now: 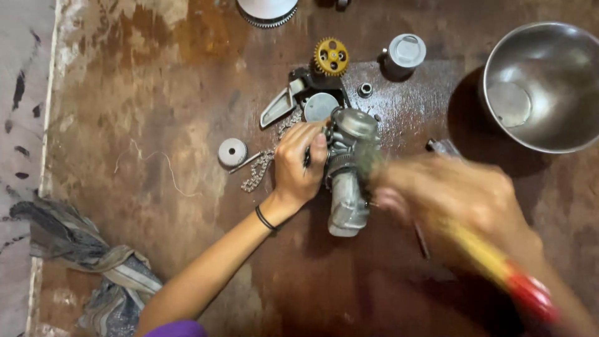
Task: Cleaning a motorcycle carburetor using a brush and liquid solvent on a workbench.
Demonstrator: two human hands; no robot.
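left hand (pixel 298 163) gripping grey metal part (pixel 347 171), blurred right hand (pixel 458 200)

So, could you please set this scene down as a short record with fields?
surface: worn brown table
left hand: left hand grips the grey metal part, thin black band on the wrist
right hand: right hand motion-blurred, holds a yellow and red brush against the part
nearby parts: yellow gear, chain, small grey disc, grey cap
right edge: steel bowl
lower left: striped rag
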